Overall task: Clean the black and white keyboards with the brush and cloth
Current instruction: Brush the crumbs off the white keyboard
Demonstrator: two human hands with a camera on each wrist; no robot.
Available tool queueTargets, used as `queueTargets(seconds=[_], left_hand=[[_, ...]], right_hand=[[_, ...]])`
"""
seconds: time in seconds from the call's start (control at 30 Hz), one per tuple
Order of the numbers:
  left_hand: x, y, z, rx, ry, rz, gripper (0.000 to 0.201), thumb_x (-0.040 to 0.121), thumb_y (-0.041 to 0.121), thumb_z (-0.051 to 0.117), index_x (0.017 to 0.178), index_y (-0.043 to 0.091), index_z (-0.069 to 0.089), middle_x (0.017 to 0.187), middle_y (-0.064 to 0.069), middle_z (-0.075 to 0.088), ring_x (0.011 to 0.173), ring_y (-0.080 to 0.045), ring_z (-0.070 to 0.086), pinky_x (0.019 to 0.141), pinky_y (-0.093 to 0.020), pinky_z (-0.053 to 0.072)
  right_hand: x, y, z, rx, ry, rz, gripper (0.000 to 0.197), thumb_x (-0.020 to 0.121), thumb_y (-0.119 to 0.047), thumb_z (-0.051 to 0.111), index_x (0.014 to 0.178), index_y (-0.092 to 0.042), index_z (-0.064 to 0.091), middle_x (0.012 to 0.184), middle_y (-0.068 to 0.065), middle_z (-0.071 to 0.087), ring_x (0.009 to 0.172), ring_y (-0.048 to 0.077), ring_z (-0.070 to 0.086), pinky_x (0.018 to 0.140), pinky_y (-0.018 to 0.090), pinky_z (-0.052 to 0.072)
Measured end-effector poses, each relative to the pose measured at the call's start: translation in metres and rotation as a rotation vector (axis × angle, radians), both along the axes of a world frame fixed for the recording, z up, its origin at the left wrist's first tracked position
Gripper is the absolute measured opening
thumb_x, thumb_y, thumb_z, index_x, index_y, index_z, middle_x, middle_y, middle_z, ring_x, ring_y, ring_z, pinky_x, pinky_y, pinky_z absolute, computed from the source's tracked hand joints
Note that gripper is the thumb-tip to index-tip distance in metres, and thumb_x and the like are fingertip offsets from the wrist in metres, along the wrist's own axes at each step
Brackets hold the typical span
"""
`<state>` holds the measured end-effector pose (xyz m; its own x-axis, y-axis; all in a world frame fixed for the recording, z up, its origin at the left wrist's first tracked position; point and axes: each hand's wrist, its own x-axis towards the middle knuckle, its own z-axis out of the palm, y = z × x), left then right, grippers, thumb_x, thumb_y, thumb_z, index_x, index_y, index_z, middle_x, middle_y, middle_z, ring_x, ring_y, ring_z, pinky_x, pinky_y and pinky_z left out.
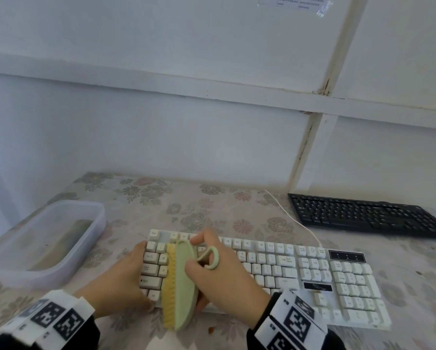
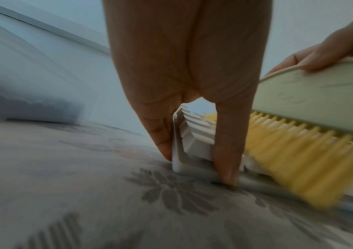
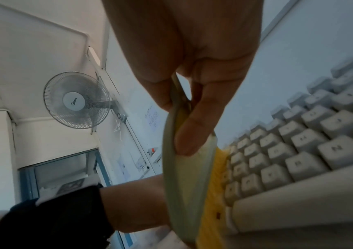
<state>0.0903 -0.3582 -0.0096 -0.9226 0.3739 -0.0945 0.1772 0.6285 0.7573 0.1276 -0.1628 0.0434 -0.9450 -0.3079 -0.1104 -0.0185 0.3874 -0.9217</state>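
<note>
Floral tablecloth (image 1: 211, 205), right hand (image 1: 222, 279) gripping oval green brush (image 1: 184, 281), left hand (image 1: 120, 276) pinching white keyboard (image 1: 312, 279) corner

Soft, even daylight filled the head view, with faint shadows on the bench (image 1: 211, 205) and no glare. The wide lens bowed straight wall lines toward the edges. Both wrist views were dimmer and bluish. Motion blur smeared the yellow bristles (image 2: 295, 165) and the floral cloth (image 2: 64, 193); the near keys (image 3: 331, 148) looked soft.
</note>
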Motion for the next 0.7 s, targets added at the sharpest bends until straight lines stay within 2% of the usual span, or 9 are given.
queueTargets(seconds=[0.07, 0.1, 0.2, 0.3, 0.37, 0.5, 0.6, 0.7], left_hand=[[0.001, 0.002, 0.003, 0.006, 0.002, -0.001, 0.082, 0.05, 0.041, 0.078, 0.115, 0.044, 0.028, 0.117, 0.021, 0.048, 0.104, 0.007, 0.052, 0.082, -0.009, 0.045], [0.002, 0.002, 0.004, -0.004, 0.002, 0.002, 0.082, 0.051, 0.038, 0.079, 0.115, 0.043, 0.027, 0.116, 0.022, 0.047, 0.103, 0.008, 0.051, 0.081, -0.008, 0.044], [0.002, 0.002, 0.005, -0.047, 0.001, 0.007, 0.09, 0.044, 0.048, 0.072, 0.121, 0.038, 0.027, 0.116, 0.022, 0.047, 0.103, 0.006, 0.051, 0.08, -0.011, 0.045], [0.002, 0.002, 0.003, -0.055, 0.019, 0.015, 0.085, 0.056, 0.036, 0.079, 0.123, 0.036, 0.027, 0.116, 0.024, 0.045, 0.105, 0.008, 0.049, 0.079, -0.007, 0.042], [0.001, 0.002, 0.003, -0.042, 0.031, 0.02, 0.08, 0.062, 0.027, 0.08, 0.121, 0.038, 0.027, 0.116, 0.024, 0.045, 0.104, 0.008, 0.049, 0.078, -0.005, 0.042], [0.0, 0.001, 0.001, 0.0, 0.015, 0.02, 0.073, 0.06, 0.024, 0.082, 0.111, 0.04, 0.032, 0.115, 0.017, 0.05, 0.102, 0.005, 0.054, 0.081, -0.011, 0.047], [0.0, 0.001, -0.001, -0.002, 0.022, 0.015, 0.072, 0.061, 0.019, 0.082, 0.108, 0.042, 0.031, 0.114, 0.017, 0.05, 0.102, 0.005, 0.054, 0.081, -0.01, 0.046], [-0.002, 0.0, -0.003, -0.017, 0.006, 0.027, 0.076, 0.059, 0.017, 0.081, 0.111, 0.04, 0.032, 0.113, 0.016, 0.053, 0.1, 0.004, 0.056, 0.083, -0.016, 0.049]], right_hand=[[0.001, 0.004, 0.004, 0.019, -0.016, 0.033, 0.015, 0.087, -0.018, 0.048, 0.101, -0.023, 0.046, 0.078, 0.008, 0.05, 0.066, 0.021, 0.049, 0.068, 0.054, 0.054], [0.001, 0.007, 0.007, -0.002, -0.028, 0.028, 0.014, 0.087, -0.018, 0.049, 0.101, -0.021, 0.048, 0.078, 0.008, 0.051, 0.065, 0.022, 0.051, 0.064, 0.051, 0.055], [-0.001, 0.009, 0.017, -0.16, -0.022, -0.081, 0.011, 0.092, -0.014, 0.049, 0.101, -0.019, 0.05, 0.078, 0.011, 0.059, 0.059, 0.025, 0.06, 0.05, 0.033, 0.057], [-0.006, 0.005, 0.013, -0.216, 0.082, -0.182, 0.015, 0.095, -0.014, 0.047, 0.106, -0.024, 0.046, 0.093, 0.021, 0.066, 0.078, 0.036, 0.068, 0.052, 0.031, 0.058], [-0.005, 0.0, 0.005, -0.181, 0.093, -0.179, 0.015, 0.096, -0.015, 0.046, 0.105, -0.027, 0.043, 0.097, 0.021, 0.066, 0.083, 0.036, 0.067, 0.055, 0.033, 0.059], [0.004, -0.007, -0.011, -0.089, 0.083, -0.108, 0.015, 0.093, -0.02, 0.045, 0.099, -0.033, 0.041, 0.098, 0.019, 0.066, 0.081, 0.038, 0.067, 0.065, 0.052, 0.057], [0.006, -0.003, -0.011, -0.04, 0.04, -0.048, 0.015, 0.09, -0.021, 0.046, 0.098, -0.033, 0.043, 0.083, 0.013, 0.061, 0.065, 0.024, 0.057, 0.067, 0.052, 0.055], [0.003, 0.004, 0.003, -0.066, 0.042, -0.042, 0.013, 0.09, -0.018, 0.047, 0.098, -0.028, 0.047, 0.09, 0.02, 0.062, 0.069, 0.027, 0.058, 0.067, 0.051, 0.056]])
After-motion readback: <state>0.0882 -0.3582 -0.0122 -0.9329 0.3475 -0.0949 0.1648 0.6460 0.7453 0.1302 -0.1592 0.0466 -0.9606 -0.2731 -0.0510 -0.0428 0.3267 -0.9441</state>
